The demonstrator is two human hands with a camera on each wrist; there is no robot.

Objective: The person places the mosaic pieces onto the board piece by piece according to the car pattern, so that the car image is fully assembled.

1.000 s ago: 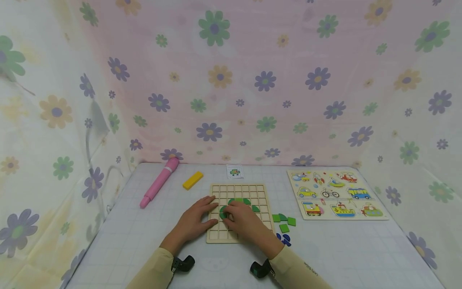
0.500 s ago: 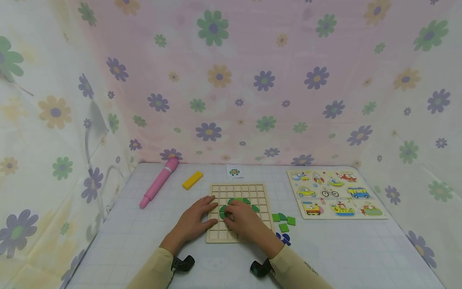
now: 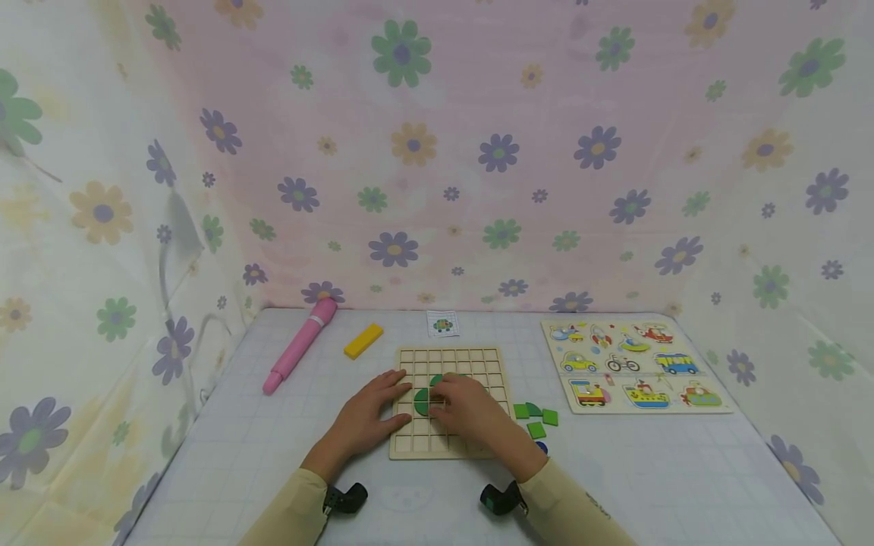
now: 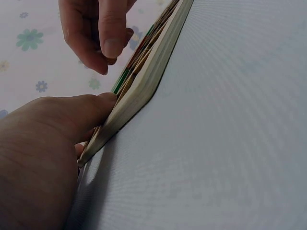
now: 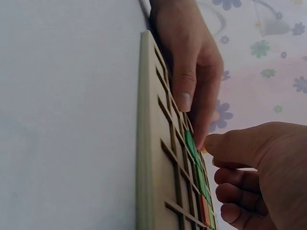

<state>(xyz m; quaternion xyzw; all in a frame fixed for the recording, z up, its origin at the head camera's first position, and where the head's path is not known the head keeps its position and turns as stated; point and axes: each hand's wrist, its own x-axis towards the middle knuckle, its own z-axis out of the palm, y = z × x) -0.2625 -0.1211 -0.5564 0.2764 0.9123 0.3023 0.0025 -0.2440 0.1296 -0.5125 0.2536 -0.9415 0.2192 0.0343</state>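
Pale wooden grid board (image 3: 447,368), rectangular, with raised dividers forming square cells; lies flat on the white cloth-covered table (image 3: 683,470), near its middle, directly before the person; set in its cells, a dark green rounded piece (image 3: 421,402) towards the left and another green piece (image 3: 437,380) just beyond it, partly behind a hand; a reddish-orange piece (image 5: 205,208) also shows among the cells in the right wrist view.

Left hand (image 3: 367,415): at the left rim of the board, fingers spread a little and touching the edge, thumb apart from them and resting on the rim; right hand (image 3: 470,411): over the middle of the board, fingers bent downward, thumb near the forefinger; whether they pinch a small piece cannot be told; both wrists in beige sleeves (image 3: 290,504), each with a black camera mount (image 3: 348,498).

Loose pieces, just right of the board: three flat green squares (image 3: 536,430); one dark green quarter-round (image 3: 533,409) between two of them; a dark blue piece (image 3: 542,447) nearer the person, partly covered by the right forearm.

Beyond the board: small printed picture card (image 3: 443,324) near the table's far edge; yellow rectangular block (image 3: 364,341) to the left; long pink stick (image 3: 300,345) farther left, lying aslant; wooden puzzle board with coloured vehicle pictures (image 3: 635,390) to the right; flower-printed curtain (image 3: 451,152) behind.
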